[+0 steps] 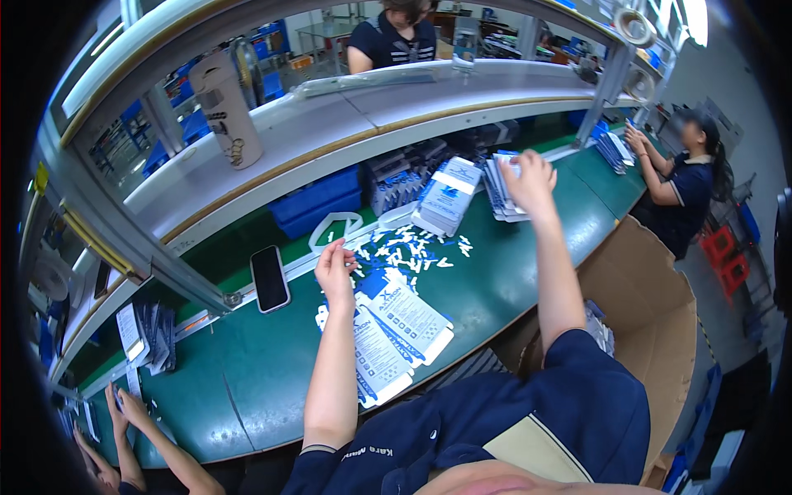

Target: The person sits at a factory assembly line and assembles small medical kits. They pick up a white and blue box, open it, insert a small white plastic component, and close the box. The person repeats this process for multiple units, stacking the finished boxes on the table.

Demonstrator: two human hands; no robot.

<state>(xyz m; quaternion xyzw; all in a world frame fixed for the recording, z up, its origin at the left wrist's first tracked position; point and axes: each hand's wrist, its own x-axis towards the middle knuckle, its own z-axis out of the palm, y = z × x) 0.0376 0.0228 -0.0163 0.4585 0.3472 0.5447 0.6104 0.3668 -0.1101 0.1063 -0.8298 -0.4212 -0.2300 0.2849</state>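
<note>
A: Left hand?
B: Left hand [336, 268]: fingers curled, over the counter [495, 272] by the bits [408, 252]. Can't tell if tips meet or pinch anything.
A: Right?
B: Right hand [530, 186]: fingers bent over the top end of the stack [509, 208], white-blue. Clamped or just on it, can't tell.
A: Bits where?
B: Loose white and blue scatter, 3 o'clock of left hand. Cartons [412, 319], flat and overlapping, 5 o'clock, partly behind the forearm.
A: Near the stack?
B: Pile [448, 196] of white-blue packs, 9 o'clock of right hand.
A: Rest, from left hand?
B: Phone [269, 279], dark screen up, 9 o'clock. White ring [340, 217], 12. Blue bin [318, 202] behind that. Tumbler [227, 115] on the shelf [330, 124], 11. Co-worker's hands [128, 404], 8.
A: Far right?
B: Co-worker [693, 194], 3 o'clock of right hand; big cardboard box [652, 305], 4 to 5.
</note>
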